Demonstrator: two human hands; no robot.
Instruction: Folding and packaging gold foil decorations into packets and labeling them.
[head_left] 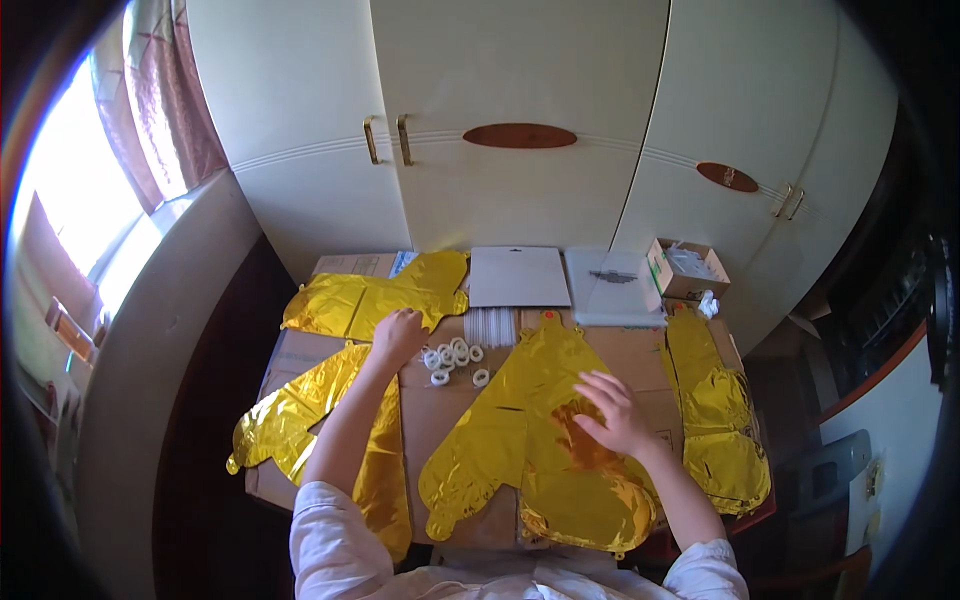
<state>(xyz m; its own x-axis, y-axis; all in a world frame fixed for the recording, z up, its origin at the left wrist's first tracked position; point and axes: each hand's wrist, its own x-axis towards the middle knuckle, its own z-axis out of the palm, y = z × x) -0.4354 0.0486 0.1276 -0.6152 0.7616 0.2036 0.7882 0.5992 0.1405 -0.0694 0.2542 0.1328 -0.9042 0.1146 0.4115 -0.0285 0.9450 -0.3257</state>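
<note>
My left hand [399, 338] is closed, with its fingers curled at the near edge of the far-left gold foil balloon [370, 303]. What it holds, if anything, is hidden. Just right of it lie several small white rolls of tape [458, 352]. My right hand [612, 412] is open with fingers apart, over a flat gold foil balloon [560, 390] in the table's middle. Its reflection shows in the shiny foil. Under my left forearm another gold foil balloon [300, 410] is partly hidden. At the right edge lies one more foil balloon [722, 440].
Brown cardboard [425, 410] covers the table. Along the back are a white flat board [519, 277], a clear plastic bag [612, 290], a bundle of thin white sticks [490, 326] and an open small box [690, 265] of clear packets. Cream cabinets [520, 60] stand behind.
</note>
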